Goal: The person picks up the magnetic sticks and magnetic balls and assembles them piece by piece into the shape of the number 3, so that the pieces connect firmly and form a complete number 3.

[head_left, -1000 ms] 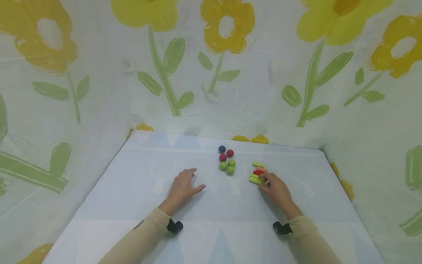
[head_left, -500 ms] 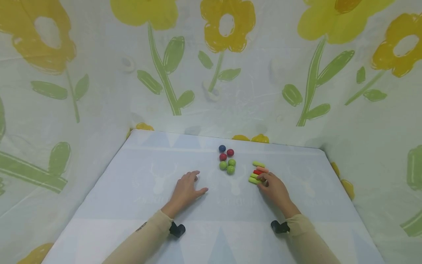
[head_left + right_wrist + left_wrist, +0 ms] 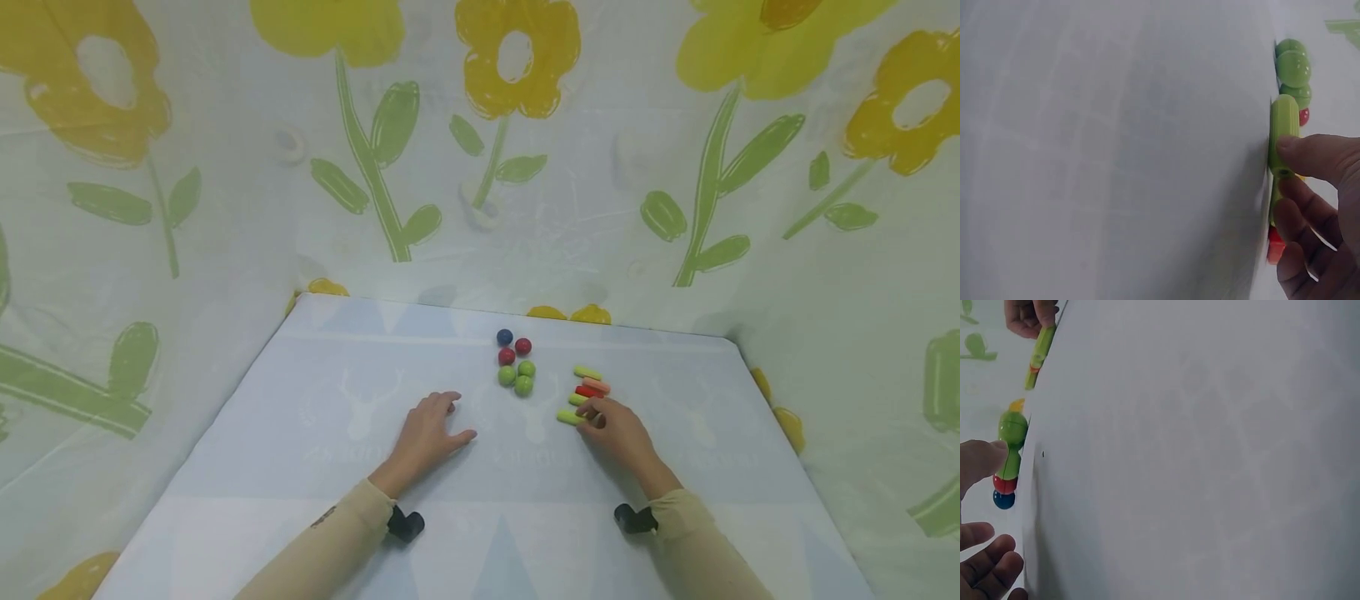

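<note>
In the head view my right hand [image 3: 619, 433] pinches the end of a yellow-green stick [image 3: 570, 417]. The right wrist view shows the thumb on this ribbed stick [image 3: 1284, 122], which has a dark spot at its near end. Beyond it lie another yellow-green stick [image 3: 577, 399], a red stick [image 3: 585, 391], a pink stick [image 3: 596, 386] and a farther yellow-green stick [image 3: 587, 372]. My left hand [image 3: 422, 433] holds nothing, its fingers spread and relaxed over the table, left of the balls.
Between and beyond the hands sit several small balls: green balls [image 3: 523, 386] nearest, red balls [image 3: 506, 357] behind, a blue ball [image 3: 505, 337] farthest. The pale table [image 3: 300, 475] ends at a flower-printed cloth wall [image 3: 570, 233].
The nearest yellow-green stick has come away from its neighbour, leftward and toward me, with the right hand. My left hand has drifted slightly right and nearer.
</note>
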The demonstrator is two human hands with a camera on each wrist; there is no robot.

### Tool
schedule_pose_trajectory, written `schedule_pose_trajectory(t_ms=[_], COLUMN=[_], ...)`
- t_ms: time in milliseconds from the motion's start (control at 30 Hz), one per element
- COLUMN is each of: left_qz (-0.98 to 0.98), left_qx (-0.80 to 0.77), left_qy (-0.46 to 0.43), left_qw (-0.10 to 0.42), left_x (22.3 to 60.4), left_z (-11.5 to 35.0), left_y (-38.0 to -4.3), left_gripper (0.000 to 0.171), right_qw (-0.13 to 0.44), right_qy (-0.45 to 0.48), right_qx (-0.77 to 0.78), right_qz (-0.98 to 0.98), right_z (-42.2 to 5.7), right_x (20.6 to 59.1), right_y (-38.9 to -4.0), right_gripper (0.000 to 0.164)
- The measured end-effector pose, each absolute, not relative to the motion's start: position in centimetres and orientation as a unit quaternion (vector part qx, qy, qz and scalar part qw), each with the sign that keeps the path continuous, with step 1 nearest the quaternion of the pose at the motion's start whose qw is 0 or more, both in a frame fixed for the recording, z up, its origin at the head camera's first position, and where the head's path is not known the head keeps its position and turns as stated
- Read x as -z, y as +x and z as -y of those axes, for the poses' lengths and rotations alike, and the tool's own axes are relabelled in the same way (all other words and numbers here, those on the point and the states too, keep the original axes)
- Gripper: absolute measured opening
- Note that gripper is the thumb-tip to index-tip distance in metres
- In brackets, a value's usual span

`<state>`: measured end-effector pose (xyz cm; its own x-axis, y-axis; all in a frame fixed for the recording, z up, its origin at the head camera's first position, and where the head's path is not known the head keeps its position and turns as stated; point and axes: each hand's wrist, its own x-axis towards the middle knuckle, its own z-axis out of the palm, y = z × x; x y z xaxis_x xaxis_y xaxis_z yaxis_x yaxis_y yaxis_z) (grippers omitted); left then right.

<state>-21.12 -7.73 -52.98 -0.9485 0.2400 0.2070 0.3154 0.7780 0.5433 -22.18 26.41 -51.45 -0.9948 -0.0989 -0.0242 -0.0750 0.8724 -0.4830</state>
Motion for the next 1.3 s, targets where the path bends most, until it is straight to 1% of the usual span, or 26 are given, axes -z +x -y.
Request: schedule_pose_trajectory(t_ms=[200, 467, 800, 1300], left_qz=[0.939, 0.938, 0.937, 0.931], left_qx=[0.299, 0.297, 0.294, 0.298], left_qy=[-0.158, -0.171, -0.182, -0.203], left_qw=[0.061, 0.059, 0.055, 0.062], left_x=[53.0, 53.3, 53.4, 53.4], left_z=[7.6, 7.2, 6.5, 5.6], left_y=[-21.0, -20.9, -20.6, -19.9], left_gripper=[0.06, 0.056, 0.053, 0.049], right_qw=[0.038, 0.038, 0.051, 0.046], right_qy=[-0.049, -0.074, -0.075, -0.12], right_qx=[0.24, 0.253, 0.26, 0.282], right_qz=[-0.969, -0.964, -0.961, -0.951], right_z=[-25.8, -24.9, -23.8, -22.0], right_x=[51.4, 51.4, 51.7, 51.6], right_y=[-22.1, -21.6, -21.3, -20.6], right_gripper=[0.017, 0.017, 0.018, 0.019])
